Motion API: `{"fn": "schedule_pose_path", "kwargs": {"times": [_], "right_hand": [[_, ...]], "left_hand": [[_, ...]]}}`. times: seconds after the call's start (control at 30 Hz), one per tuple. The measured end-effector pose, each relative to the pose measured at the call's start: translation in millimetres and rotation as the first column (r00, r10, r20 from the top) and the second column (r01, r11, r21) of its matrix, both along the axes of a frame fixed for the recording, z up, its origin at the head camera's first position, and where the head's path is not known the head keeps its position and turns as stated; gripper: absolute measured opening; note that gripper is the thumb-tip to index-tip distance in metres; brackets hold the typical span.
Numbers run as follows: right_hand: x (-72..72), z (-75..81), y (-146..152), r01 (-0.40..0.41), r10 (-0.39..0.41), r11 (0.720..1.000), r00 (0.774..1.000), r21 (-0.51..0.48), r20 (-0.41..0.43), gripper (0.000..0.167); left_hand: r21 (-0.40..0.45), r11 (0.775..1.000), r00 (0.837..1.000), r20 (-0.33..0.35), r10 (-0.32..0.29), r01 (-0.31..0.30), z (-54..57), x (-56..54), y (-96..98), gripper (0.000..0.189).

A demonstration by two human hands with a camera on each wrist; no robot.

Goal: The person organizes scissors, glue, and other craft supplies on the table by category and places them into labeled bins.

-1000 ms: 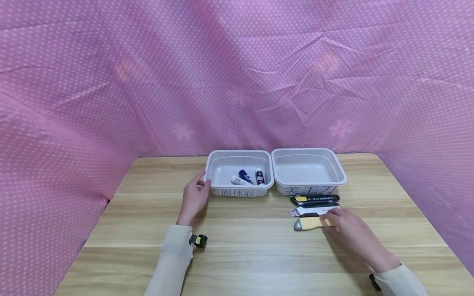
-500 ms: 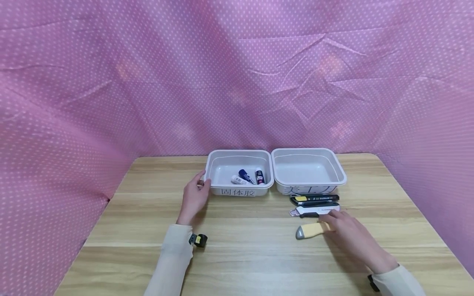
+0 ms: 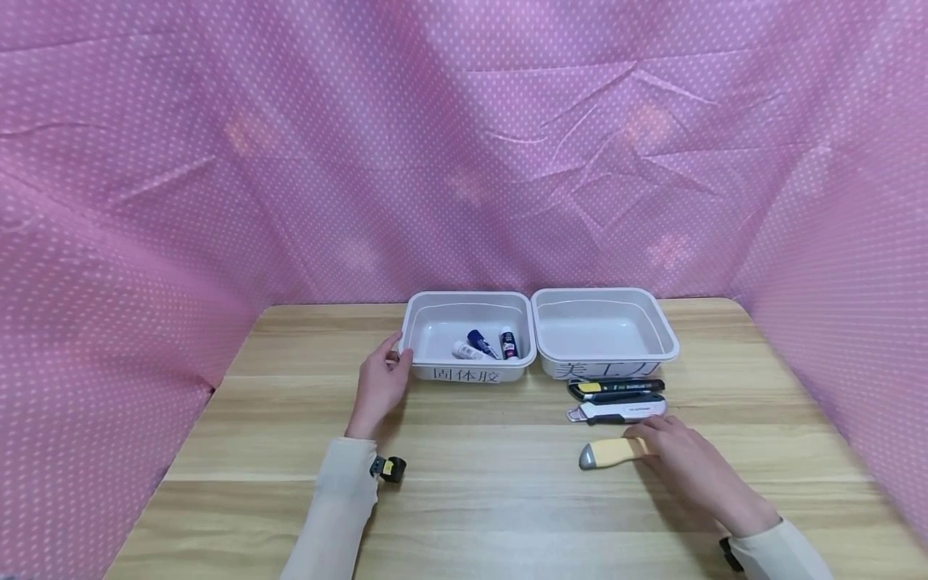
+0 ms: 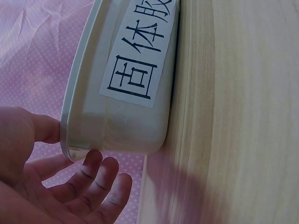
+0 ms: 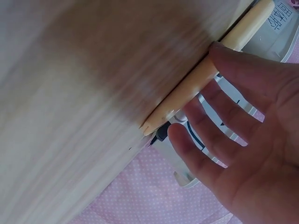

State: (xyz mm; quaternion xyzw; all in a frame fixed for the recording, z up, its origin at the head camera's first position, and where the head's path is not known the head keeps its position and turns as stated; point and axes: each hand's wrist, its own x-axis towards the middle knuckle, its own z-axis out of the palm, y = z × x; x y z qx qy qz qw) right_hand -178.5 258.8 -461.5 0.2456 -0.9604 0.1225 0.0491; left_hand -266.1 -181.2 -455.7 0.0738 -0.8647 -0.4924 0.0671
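In the head view my left hand is at the near left corner of a white plastic tub. The left wrist view shows the thumb on that tub's rim and the other fingers curled below it. Farther right, my right hand pinches the right end of a yellow utility knife lying on the table. From the right wrist, its yellow handle shows between thumb and fingers. Just beyond lie a white-and-black utility knife and a black-and-yellow utility knife, roughly parallel.
A second white tub stands against the first one's right side, behind the knives. Inside the left tub are a dark glue stick, a blue-capped one and a white one. Pink dotted cloth hangs behind the wooden table.
The yellow knife has shifted toward me, away from the white-and-black one, and turned slightly, with my right hand at its end. My left hand has stayed at the tub.
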Motion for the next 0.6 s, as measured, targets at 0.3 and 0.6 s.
{"fn": "schedule_pose_path", "kwargs": {"times": [0.3,0.6], "right_hand": [[4.9,-3.7,2,-0.043,0.042,0.999,0.999,-0.011,-0.021,0.033],[13.5,-2.6,0,-0.048,0.047,0.999,0.998,-0.014,-0.052,0.036]], "left_hand": [[-0.001,1.000,1.000,-0.012,0.001,-0.001,-1.4,4.0,0.2,0.049],[-0.003,1.000,1.000,-0.009,-0.007,0.007,-1.1,10.1,-0.6,0.050]]}}
